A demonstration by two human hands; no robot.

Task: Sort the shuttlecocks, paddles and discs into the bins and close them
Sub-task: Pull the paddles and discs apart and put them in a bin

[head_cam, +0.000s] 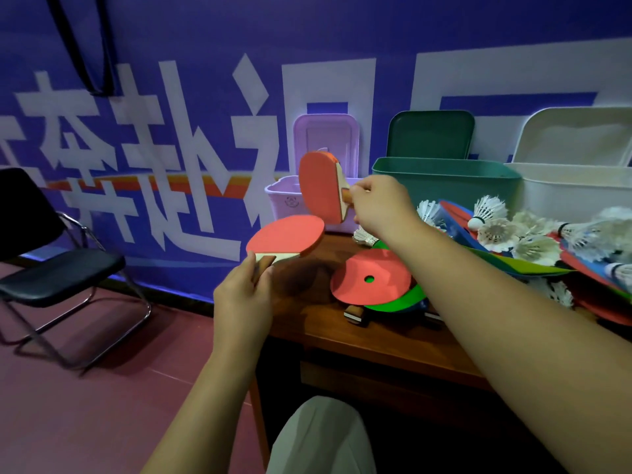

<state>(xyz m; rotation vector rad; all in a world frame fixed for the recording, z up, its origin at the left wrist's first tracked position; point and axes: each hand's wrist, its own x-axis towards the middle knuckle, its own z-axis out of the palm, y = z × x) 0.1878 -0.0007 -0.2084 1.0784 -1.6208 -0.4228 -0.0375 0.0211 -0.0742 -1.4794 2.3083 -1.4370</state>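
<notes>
Lower the upright paddle [319,186] blade-first into the purple bin [287,200] at your 12 o'clock. Tip it flat as it passes the rim, so that it lies on the bottom and leaves room for the next one. From this view you cannot tell whether the blade is already over the opening or only in front of the near wall, so carry it a little further toward 12 before you let go. Your right hand [379,206] is clenched round that paddle's handle, thumb and fingers wrapped tight, with the red face turned toward 9 o'clock. Your left hand [244,295], down at 7 o'clock from the bin, grips the handle of the flat paddle [287,236]. Its red face is up and its blade points toward 1 o'clock, just short of the bin's front wall. Send that one in second, laid flat on the first. The bin's lid [326,135] stands propped open behind it at 12. The green bin [444,179] sits at 1 o'clock and the white bin [574,193] at 2, both open. On the table [359,340] a red disc [371,275] lies at 1 o'clock just beyond your left hand, and the shuttlecocks [496,227] are heaped at 2 o'clock. Both kinds are not yet sorted.
</notes>
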